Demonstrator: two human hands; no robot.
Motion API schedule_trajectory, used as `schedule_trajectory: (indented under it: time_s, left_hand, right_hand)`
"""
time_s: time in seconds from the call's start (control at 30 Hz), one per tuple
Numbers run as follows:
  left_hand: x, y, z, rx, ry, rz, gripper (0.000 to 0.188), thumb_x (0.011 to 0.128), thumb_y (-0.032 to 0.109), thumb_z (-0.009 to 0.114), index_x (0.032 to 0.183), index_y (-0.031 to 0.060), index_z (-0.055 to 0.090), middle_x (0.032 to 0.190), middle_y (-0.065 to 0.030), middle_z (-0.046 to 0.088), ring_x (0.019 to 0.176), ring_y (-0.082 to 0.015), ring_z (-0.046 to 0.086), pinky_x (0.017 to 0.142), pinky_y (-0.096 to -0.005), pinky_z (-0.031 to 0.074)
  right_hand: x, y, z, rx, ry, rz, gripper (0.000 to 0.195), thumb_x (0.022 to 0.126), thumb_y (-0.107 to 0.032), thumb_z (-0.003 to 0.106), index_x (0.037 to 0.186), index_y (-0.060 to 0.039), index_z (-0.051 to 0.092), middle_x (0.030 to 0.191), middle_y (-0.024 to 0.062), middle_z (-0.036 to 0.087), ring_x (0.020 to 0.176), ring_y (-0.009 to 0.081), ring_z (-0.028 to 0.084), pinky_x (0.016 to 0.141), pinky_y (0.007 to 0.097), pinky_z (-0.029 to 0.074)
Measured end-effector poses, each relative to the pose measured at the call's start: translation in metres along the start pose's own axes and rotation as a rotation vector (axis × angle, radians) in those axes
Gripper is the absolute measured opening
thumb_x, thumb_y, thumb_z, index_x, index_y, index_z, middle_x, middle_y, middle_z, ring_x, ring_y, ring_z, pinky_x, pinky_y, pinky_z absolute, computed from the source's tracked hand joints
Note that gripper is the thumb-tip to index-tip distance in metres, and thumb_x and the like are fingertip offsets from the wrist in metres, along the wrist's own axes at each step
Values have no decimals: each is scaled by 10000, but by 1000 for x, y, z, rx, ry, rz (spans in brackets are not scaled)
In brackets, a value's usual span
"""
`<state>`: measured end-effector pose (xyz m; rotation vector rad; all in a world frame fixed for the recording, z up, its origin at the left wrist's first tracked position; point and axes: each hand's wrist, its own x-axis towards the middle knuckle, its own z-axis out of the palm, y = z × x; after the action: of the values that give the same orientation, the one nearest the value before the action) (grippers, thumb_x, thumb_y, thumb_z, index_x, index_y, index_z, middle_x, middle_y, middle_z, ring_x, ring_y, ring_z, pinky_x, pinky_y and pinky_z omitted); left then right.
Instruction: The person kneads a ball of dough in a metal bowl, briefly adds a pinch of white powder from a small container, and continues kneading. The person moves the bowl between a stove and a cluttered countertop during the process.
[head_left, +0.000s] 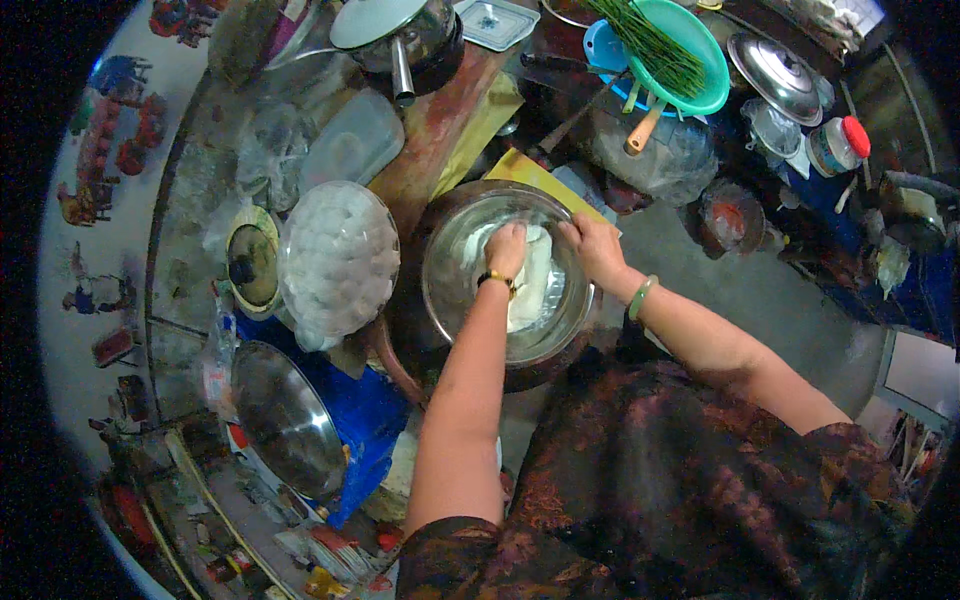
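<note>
A wide metal basin (442, 307) stands before me with a long piece of white dough (535, 277) and some white flour in it. My left hand (507, 247), with a dark beaded bracelet at its wrist, is down inside the basin, its curled fingers against the dough's upper left side. How firmly these fingers hold the dough cannot be told. My right hand (596, 244) is at the basin's right rim, thumb and fingers on the edge; a pale green bangle sits on that forearm. Left of the basin, a rounded bowl-like thing (337, 262) shows many white round lumps.
A large metal bowl (289, 420) lies at lower left. A lidded pot (401, 52) with a metal handle stands at the top. A green colander (709, 75) with green stalks (667, 56), a metal lid (776, 75) and a red-capped jar (836, 148) are at upper right.
</note>
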<state>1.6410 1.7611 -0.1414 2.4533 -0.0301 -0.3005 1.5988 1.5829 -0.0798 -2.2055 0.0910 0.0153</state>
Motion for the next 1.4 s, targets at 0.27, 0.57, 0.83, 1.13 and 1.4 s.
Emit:
schedule_trajectory:
  time_s: [0.27, 0.57, 0.83, 1.13, 1.4]
  left_hand:
    - [-15, 75, -35, 169, -230, -297, 616, 746, 528, 448, 820, -57, 627, 928, -272, 585, 918, -394, 558, 818, -437, 408]
    - [-102, 17, -31, 666, -16, 539, 412, 737, 379, 568, 1083, 156, 544, 1072, -105, 468, 997, -267, 425, 844, -448, 303]
    - [-67, -4, -5, 626, -97, 436, 391, 697, 467, 563, 961, 179, 575, 911, -76, 498, 858, -253, 481, 743, -423, 349]
    - [-25, 30, -22, 347, -145, -89, 435, 814, 488, 429, 983, 111, 562, 881, -185, 611, 882, -370, 563, 773, -469, 408]
    - [-5, 6, -30, -393, -224, -202, 634, 840, 543, 302, 956, 10, 626, 1069, -216, 563, 1072, -372, 466, 919, -389, 340]
  right_hand:
    - [1, 0, 2, -35, 82, 19, 259, 837, -298, 501, 788, -45, 527, 734, 205, 586, 721, 395, 562, 619, 471, 435]
    - [5, 1, 10, -31, 81, -61, 259, 825, -296, 523, 761, -46, 509, 710, 193, 580, 693, 388, 560, 604, 465, 441]
    - [4, -3, 6, -2, 41, -7, 246, 810, -251, 561, 729, -28, 498, 685, 191, 565, 667, 392, 545, 586, 445, 432]
    - [-22, -8, -13, -151, -126, 204, 332, 779, -299, 591, 989, -64, 488, 803, 189, 598, 762, 392, 569, 650, 460, 455]
    - [18, 13, -12, -145, 81, -15, 213, 829, -251, 520, 829, -41, 486, 725, 212, 581, 702, 409, 552, 607, 492, 427]
